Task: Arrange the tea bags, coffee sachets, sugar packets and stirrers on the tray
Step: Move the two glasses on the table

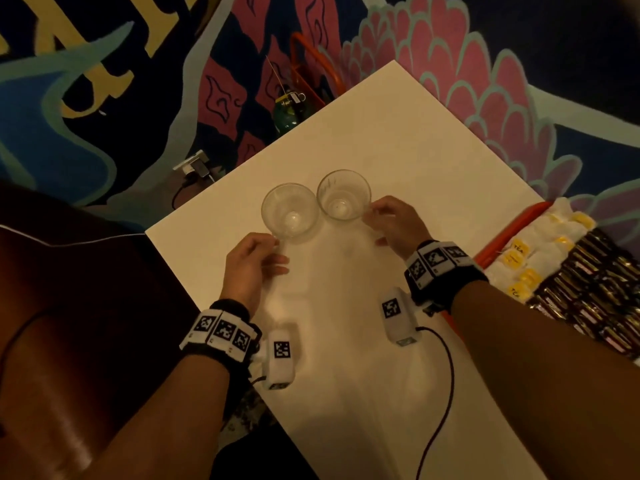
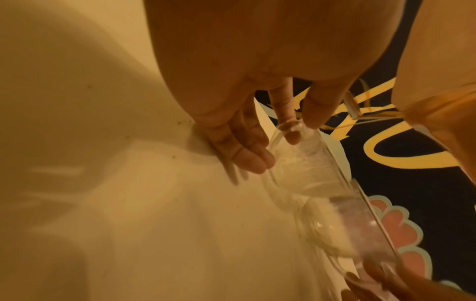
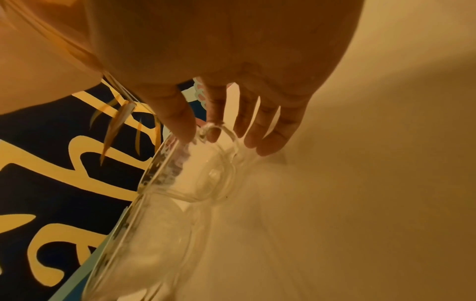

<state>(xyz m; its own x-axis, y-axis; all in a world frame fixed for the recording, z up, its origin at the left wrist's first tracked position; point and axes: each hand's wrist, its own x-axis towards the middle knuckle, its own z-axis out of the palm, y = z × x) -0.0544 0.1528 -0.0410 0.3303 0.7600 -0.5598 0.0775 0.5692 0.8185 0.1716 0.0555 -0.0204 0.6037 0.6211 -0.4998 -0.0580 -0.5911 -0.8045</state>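
Glass cups stand side by side, rims touching or nearly so, near the middle of the white table (image 1: 398, 133). The left cup (image 1: 290, 210) is pinched at its handle between thumb and forefinger of the left hand (image 1: 251, 268), the other fingers lying straight along the tabletop; the left wrist view shows this same pinch (image 2: 291, 126). The right cup (image 1: 344, 195) is pinched likewise at its handle by the right hand (image 1: 398, 225), remaining fingers extended, as the right wrist view confirms (image 3: 213, 130). At the table's right edge sits an orange tray (image 1: 509, 233) carrying white tea bags (image 1: 540, 244) with yellow tags along its left side and dark glossy coffee sachets (image 1: 602, 289) packed in rows to their right. Sugar packets and stirrers cannot be made out. A patterned carpet (image 1: 104, 98) lies beyond the table.
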